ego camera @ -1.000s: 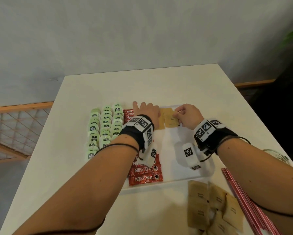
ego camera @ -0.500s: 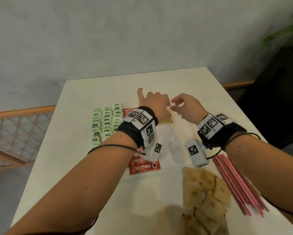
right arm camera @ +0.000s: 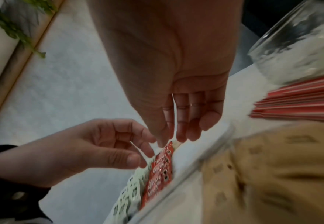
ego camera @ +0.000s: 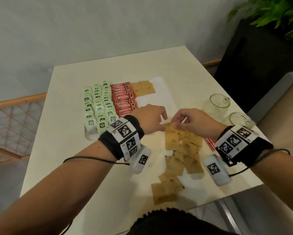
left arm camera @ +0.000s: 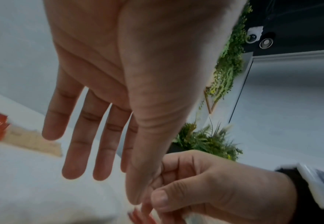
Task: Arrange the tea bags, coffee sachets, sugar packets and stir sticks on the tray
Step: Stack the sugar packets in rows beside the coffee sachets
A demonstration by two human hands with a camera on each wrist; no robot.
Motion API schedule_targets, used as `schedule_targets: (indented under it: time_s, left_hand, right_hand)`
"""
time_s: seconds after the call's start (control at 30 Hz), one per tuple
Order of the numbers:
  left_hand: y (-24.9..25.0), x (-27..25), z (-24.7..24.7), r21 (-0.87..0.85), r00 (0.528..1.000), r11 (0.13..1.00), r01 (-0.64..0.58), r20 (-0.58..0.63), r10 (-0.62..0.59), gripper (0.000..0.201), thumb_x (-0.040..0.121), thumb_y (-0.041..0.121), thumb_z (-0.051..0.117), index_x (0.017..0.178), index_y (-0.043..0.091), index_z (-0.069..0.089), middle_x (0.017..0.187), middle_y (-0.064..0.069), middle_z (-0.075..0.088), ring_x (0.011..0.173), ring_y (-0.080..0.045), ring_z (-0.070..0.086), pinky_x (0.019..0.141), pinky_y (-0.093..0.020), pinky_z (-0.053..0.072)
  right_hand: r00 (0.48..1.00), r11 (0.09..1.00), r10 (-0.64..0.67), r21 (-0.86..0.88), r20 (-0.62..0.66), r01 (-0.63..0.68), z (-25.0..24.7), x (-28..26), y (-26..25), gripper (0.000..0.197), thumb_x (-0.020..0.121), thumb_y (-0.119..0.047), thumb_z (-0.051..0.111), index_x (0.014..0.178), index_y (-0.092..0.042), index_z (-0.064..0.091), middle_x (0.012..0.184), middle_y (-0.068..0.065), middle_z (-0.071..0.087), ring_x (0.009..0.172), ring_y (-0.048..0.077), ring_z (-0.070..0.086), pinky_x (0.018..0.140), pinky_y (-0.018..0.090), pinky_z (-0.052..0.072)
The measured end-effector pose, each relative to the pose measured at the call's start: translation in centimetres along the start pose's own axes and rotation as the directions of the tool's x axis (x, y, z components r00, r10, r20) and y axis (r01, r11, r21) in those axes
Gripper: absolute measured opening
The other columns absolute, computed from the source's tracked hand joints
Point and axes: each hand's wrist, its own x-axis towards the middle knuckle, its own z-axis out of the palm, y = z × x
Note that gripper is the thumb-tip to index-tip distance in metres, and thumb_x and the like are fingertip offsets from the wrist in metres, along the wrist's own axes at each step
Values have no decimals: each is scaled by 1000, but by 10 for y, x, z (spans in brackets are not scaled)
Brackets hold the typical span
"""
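The white tray [ego camera: 161, 99] holds rows of green tea bags [ego camera: 98, 106], a column of red coffee sachets [ego camera: 123, 97] and a few brown sugar packets [ego camera: 143, 89] at its far end. Loose sugar packets [ego camera: 181, 150] lie heaped on the table in front of the tray. My left hand [ego camera: 159, 116] hovers at the tray's near edge with fingers straight and nothing in it. My right hand [ego camera: 178, 120] hangs loosely beside it, fingertips just above the top packet of the heap; contact is unclear. Red stir sticks [right arm camera: 299, 103] lie under my right wrist.
Two empty glasses [ego camera: 218, 104] [ego camera: 240, 119] stand near the table's right edge. A dark planter with green leaves [ego camera: 269, 14] is beyond that edge. The right half of the tray is bare. The table's front edge runs close behind the heap.
Both hands have drawn back from the tray's far end to the heap of loose sugar packets. The sugar packets they were pressing stay at the far end.
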Motion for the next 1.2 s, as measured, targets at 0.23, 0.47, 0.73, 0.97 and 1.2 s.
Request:
schedule_targets:
  time_s: [0.23, 0.47, 0.73, 0.97, 1.2]
  left_hand:
    - [12, -43, 61, -22, 970, 1000, 5, 242, 0, 78, 70, 51, 80, 132, 24, 43, 120, 4, 53, 98, -15, 53, 82, -33, 47]
    - [26, -69, 100, 55, 945, 997, 55, 321, -70, 101, 53, 62, 84, 124, 25, 23, 117, -2, 52, 84, -23, 60, 74, -40, 54]
    - [26, -61, 99, 85, 971, 991, 107, 207, -122, 81, 67, 53, 82, 121, 17, 33, 101, -1, 60, 82, -23, 62, 64, -34, 48]
    - [8, -52, 96, 68, 971, 989, 131, 191, -141, 69, 76, 48, 76, 128, 19, 41, 114, -2, 61, 96, -23, 60, 71, -32, 45]
    - [-2, -47, 84, 103, 973, 985, 141, 170, -157, 39, 87, 39, 68, 116, 15, 60, 112, -4, 64, 94, -22, 59, 72, -30, 43]
  right_hand:
    - [957, 975, -49, -194, 288, 108, 31, -49, 20, 40, 77, -16, 80, 108, -36, 64, 116, -15, 53, 76, 1, 55, 67, 13, 46]
    - [928, 864, -131, -419, 348, 279, 48, -54, 15, 49, 82, -13, 69, 128, -25, 57, 128, -9, 51, 108, -4, 47, 87, 14, 39]
    - [950, 807, -74, -542, 302, 235, 43, -48, 16, 38, 76, -28, 78, 109, -26, 60, 110, -12, 48, 95, 9, 51, 83, 27, 46]
    - [940, 823, -57, -517, 336, 235, 43, -45, 13, 41, 74, -23, 80, 108, -27, 57, 104, -13, 55, 90, 9, 52, 75, 26, 42]
    - [941, 781, 13, -591, 339, 202, 41, -32, 9, 64, 73, -31, 82, 129, -26, 52, 106, -13, 47, 95, 9, 48, 76, 26, 39]
